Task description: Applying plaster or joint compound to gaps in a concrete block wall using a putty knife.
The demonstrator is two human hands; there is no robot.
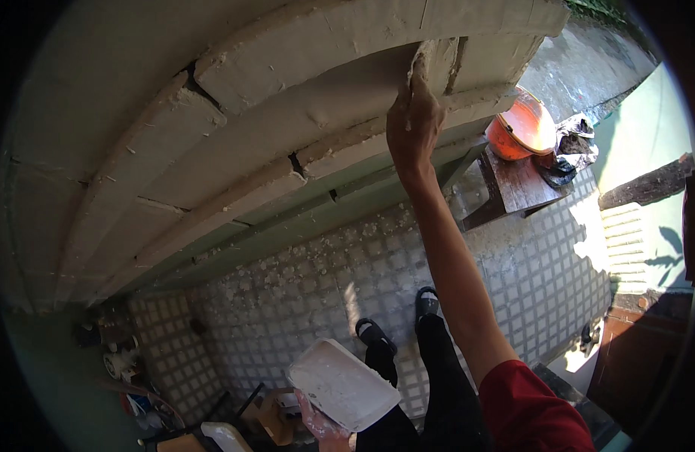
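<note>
Raised overhead, my right hand point(415, 124) is closed around a narrow, plaster-caked tool point(420, 60) whose exact kind is hard to make out. The tool's upper end is against the pale stepped moulding point(310, 56), near its right part. Low in the view, my left hand point(323, 423) grips the edge of a shallow white rectangular tub point(367, 367), with part of the fingers hidden beneath it. A whitish paste coats the inside of the tub, and white smears cover the left hand. Dark gaps break the moulding's bands in several places.
An orange bucket point(522, 124) and a crumpled black-and-white bag point(572, 149) sit on a wooden stand point(522, 181) at right. White specks litter the tiled floor point(287, 279). Lower left are a cardboard box point(266, 419) and assorted clutter. A brown cabinet point(638, 354) stands far right.
</note>
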